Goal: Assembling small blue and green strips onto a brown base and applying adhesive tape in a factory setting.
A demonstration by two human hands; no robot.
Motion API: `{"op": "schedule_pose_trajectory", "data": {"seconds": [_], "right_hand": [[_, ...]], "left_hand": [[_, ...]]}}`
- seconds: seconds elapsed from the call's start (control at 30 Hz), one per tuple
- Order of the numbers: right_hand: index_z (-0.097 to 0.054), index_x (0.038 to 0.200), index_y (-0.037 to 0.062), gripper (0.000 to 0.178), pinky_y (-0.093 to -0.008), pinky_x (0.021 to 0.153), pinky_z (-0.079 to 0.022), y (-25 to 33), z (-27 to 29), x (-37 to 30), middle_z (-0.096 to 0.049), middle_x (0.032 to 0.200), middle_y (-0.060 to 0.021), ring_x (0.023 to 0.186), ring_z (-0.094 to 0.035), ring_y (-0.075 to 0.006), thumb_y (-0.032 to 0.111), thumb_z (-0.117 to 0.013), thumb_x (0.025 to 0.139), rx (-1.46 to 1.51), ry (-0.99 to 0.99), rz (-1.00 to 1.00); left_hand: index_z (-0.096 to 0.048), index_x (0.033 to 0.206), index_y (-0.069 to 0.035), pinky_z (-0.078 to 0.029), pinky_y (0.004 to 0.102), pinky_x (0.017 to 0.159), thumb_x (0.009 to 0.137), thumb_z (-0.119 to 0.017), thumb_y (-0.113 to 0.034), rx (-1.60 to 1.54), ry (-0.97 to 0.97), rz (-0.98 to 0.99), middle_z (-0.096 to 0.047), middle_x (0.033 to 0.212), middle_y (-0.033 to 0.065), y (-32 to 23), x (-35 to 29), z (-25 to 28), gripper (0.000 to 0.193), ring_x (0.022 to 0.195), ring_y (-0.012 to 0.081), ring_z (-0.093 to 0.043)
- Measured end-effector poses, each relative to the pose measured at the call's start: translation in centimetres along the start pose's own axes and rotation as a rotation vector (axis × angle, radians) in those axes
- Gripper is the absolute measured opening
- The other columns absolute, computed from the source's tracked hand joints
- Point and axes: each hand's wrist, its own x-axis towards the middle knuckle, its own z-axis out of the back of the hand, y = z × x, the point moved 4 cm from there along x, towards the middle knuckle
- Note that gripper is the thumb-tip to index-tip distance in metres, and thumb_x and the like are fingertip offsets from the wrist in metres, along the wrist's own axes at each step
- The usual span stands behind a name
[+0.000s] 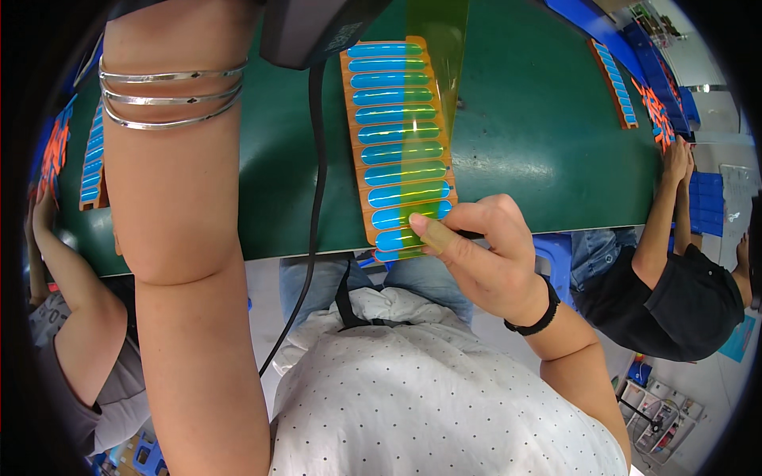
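Observation:
An orange-brown board (355,159) stretches away from me at the table's edge. It carries a column of long, round-ended, shiny blue pieces (383,176) lying crosswise. Over their right halves runs a strip of translucent yellow tape (435,49), which continues past the board's far end. My right hand (494,258) pinches the near end of this tape between thumb and forefinger, just above the board's nearest pieces. My left forearm (181,174), with silver bangles at the wrist, reaches to the top edge, where the hand is cut off.
A grey device (317,32) with a black cable (317,174) hangs over the green table (524,159). Similar boards lie at the left (93,159) and the right (615,83). Co-workers sit on both sides, their hands near orange pieces. A blue stool (556,258) stands under the table's edge.

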Motion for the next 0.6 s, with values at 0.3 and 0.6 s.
{"op": "schedule_pose_trajectory", "data": {"seconds": [0.3,0.6], "right_hand": [[-0.072,0.105,0.0082,0.039,-0.0311,0.059,-0.040,0.3,0.5,0.4,-0.057,0.090,-0.0012,0.070,-0.048,-0.0180,0.005,-0.073,0.066,-0.033,0.065,-0.037],[-0.071,0.098,0.0058,0.014,-0.0316,0.061,-0.045,-0.9,1.2,2.7,-0.060,0.086,-0.0066,0.071,-0.056,-0.0216,0.010,-0.065,0.087,0.313,0.204,-0.298]], "left_hand": [[-0.055,0.104,0.008,-0.046,0.0376,0.076,0.090,-0.058,-0.029,0.144,-0.058,-0.018,-0.066,0.089,0.0150,-0.2,0.1,-0.1,0.040,0.079,0.0237,-0.060],[-0.055,0.103,0.008,-0.047,0.0370,0.074,0.089,-0.059,-0.028,0.281,-0.182,0.007,-0.066,0.088,0.0154,-0.1,-0.3,1.3,0.039,0.078,0.0237,-0.061]]}}
